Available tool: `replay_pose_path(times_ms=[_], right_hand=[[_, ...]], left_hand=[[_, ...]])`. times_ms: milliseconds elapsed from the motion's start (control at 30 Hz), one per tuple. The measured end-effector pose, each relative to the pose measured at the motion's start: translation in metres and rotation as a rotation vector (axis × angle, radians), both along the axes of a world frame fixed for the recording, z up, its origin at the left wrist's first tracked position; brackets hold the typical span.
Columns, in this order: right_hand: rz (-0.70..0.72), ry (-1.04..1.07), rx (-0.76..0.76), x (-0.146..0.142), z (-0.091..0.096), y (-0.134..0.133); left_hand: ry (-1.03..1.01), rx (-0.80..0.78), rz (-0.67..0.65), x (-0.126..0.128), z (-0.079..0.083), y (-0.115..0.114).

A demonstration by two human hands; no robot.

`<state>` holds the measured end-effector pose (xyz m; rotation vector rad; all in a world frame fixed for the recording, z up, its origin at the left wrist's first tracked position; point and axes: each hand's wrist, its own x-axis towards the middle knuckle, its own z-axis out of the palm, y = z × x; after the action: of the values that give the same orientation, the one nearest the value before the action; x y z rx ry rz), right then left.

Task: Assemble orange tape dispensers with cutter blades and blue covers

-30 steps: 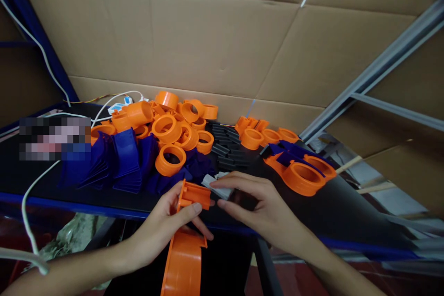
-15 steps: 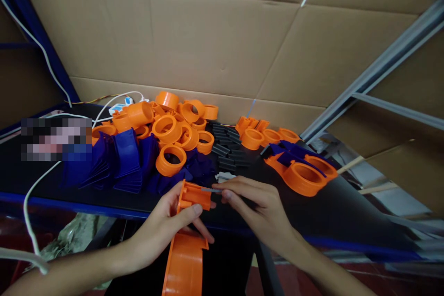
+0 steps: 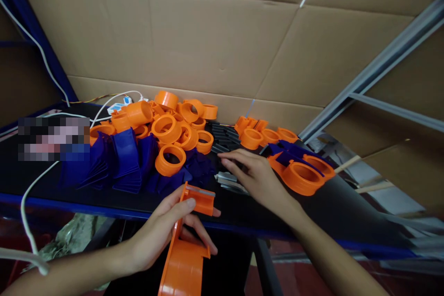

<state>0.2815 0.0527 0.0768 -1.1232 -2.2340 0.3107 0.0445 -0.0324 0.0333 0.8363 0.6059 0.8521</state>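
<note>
Firmly closed, the left grip (image 3: 163, 231) clasps an orange plastic housing (image 3: 183, 259), thumb pressed on its top edge and fingers wrapped beneath. The housing hangs just off the counter's near blue edge (image 3: 86, 204), with a thin grey strip (image 3: 200, 190) along its top. Ahead and to the right, the right grip (image 3: 258, 178) lies open, palm down and fingers spread. It is over a few grey metal strips (image 3: 227, 177), with its fingertips at the pile of short black tubes (image 3: 225, 141); contact cannot be told.

Left of the right grip lie dark blue plastic pieces (image 3: 121, 157) and a heap of orange rings (image 3: 169, 129). Just to its right sit orange assembled housings (image 3: 301, 173). A white cable (image 3: 33, 185) trails far left of the left grip. A cardboard wall (image 3: 208, 32) closes the back. Bare black counter lies right of the right grip.
</note>
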Motion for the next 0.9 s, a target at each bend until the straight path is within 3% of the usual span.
replay_pose_path(times_ms=[133,433,633,800,900], right_hand=[[-0.105,-0.265,0.088,0.024,-0.011,0.025],[-0.118,-0.48,0.136,0.034,-0.019,0.022],[-0.045,-0.19,0.098,0.035,-0.007,0.016],[0.138,0.031,0.038,0.016,0.012,-0.025],[0.182,0.054,0.096,0.001,0.02,-0.047]], left_hand=[[-0.014,-0.037,0.02,0.001,0.003,0.0],[-0.003,-0.049,0.031,0.002,0.005,0.001],[0.0,-0.062,0.084,0.003,0.007,0.001],[-0.023,-0.018,0.171,0.004,0.006,0.0],[-0.034,0.0,0.193,0.002,0.006,-0.001]])
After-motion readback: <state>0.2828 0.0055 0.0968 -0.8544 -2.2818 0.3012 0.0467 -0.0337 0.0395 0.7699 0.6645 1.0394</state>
